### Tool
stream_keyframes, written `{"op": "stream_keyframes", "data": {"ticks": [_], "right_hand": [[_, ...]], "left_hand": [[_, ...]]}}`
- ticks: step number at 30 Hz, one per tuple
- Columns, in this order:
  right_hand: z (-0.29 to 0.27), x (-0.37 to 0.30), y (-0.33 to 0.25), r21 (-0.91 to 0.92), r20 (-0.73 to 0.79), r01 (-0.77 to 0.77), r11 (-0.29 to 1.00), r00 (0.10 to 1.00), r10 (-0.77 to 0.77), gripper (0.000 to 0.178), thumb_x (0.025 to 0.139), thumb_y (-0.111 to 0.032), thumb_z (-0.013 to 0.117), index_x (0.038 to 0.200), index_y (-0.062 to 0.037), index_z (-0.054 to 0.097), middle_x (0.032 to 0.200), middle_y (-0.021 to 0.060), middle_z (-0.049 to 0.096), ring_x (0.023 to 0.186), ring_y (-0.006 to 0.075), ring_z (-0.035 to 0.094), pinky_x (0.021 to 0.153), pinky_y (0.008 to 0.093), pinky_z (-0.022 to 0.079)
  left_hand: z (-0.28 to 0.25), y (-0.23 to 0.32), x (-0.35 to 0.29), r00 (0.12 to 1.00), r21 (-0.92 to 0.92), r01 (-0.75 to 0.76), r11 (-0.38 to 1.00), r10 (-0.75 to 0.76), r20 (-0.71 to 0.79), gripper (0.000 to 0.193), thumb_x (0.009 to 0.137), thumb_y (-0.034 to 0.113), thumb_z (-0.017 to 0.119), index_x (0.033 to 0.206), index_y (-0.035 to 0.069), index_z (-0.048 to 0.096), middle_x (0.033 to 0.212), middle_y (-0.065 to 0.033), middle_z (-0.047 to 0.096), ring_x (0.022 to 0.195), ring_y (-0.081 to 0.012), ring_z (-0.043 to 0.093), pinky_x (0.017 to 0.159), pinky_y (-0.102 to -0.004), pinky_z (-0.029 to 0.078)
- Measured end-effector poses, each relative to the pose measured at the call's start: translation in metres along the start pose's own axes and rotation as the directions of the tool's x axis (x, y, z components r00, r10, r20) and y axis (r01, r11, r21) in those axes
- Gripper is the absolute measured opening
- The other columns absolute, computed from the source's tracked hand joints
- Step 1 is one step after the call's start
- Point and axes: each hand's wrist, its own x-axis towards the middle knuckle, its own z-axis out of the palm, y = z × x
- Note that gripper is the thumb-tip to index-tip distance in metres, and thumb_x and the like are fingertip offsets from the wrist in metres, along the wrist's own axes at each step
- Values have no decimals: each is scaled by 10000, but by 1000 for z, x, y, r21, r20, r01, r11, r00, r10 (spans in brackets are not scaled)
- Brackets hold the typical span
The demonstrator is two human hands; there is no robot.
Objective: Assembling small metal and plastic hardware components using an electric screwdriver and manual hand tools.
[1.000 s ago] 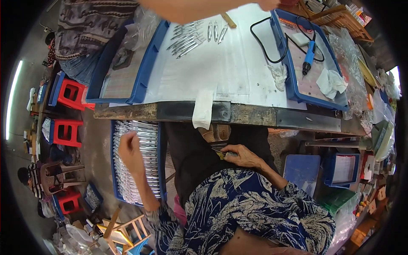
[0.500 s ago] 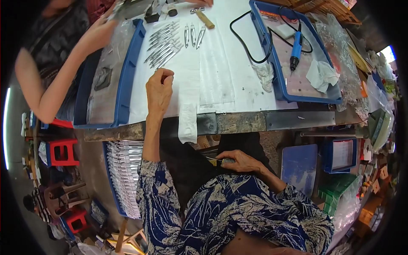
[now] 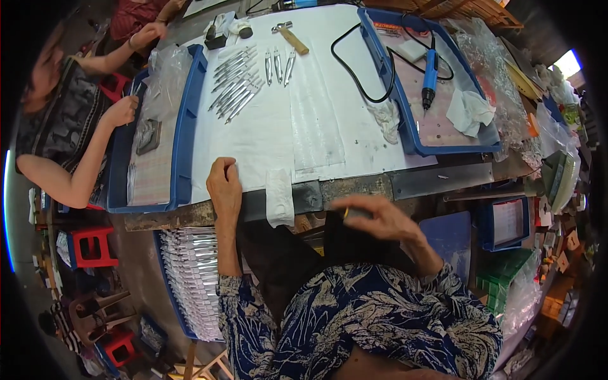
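Observation:
My left hand (image 3: 225, 187) rests at the table's near edge with its fingers curled closed; whatever they hold, if anything, is hidden. My right hand (image 3: 377, 216) is raised above my lap near the table edge. Motion smears it, but the fingers look stretched and apart from the thumb, with a small yellow spot near them. Between the hands, a white paper strip (image 3: 279, 199) hangs over the edge. Farther back lie a bunch of slim silver plier-like tools (image 3: 235, 88) and three more silver tools (image 3: 278, 66) in a row. A wooden-handled hammer (image 3: 294, 42) lies behind them.
At right, a blue tray (image 3: 415, 147) holds a blue electric screwdriver (image 3: 430, 79) and crumpled tissue (image 3: 470, 113). A second blue tray (image 3: 187, 136) stands at left beside a seated co-worker (image 3: 69, 139). Below left, a crate holds packed silver tools (image 3: 190, 278).
My left hand has drawn back toward the table edge, away from the silver tools. My right hand has risen from my lap. The co-worker's arm has lowered toward the left tray.

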Motion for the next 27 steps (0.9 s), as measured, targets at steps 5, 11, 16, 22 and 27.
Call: {"op": "stream_keyframes", "data": {"ticks": [5,11,16,22,27], "right_hand": [[-38,40,-16,-563,-319,-61,824,936,-149,296,806,-95,567,1096,-33,566,826,115,580,744,245,566,672,327,444],[-53,75,14,-729,-377,-241,641,923,-81,268,806,-112,556,1069,-63,566,859,108,507,778,273,527,688,350,434],[-59,81,6,-808,-397,-225,545,891,-221,293,778,-103,595,1062,-36,564,945,138,514,854,298,524,738,375,433],[-139,72,6,-761,-463,-4,648,703,-539,266,767,-15,546,1032,-8,574,871,125,541,785,224,550,703,288,448],[-252,71,46,-536,-819,-550,640,523,-236,318,722,-155,522,999,-16,593,906,222,605,928,361,560,803,427,444]], "left_hand": [[9,11,-5,999,-37,-48,998,47,-14,99,809,22,499,863,-29,564,852,-169,583,779,-309,568,708,-351,441],[5,14,-10,998,-52,-59,997,59,-4,109,814,31,503,876,-38,560,844,-173,573,784,-315,560,719,-349,438],[6,12,-12,999,-71,-38,997,39,13,109,812,29,507,878,-43,553,845,-169,564,775,-306,552,708,-350,435],[5,17,-12,999,-51,-36,998,36,5,107,813,25,501,882,-43,548,849,-157,566,772,-283,553,705,-337,434],[5,12,-11,1000,-59,20,998,-20,7,107,816,26,500,882,-44,549,849,-151,565,765,-266,551,698,-331,435]]}}
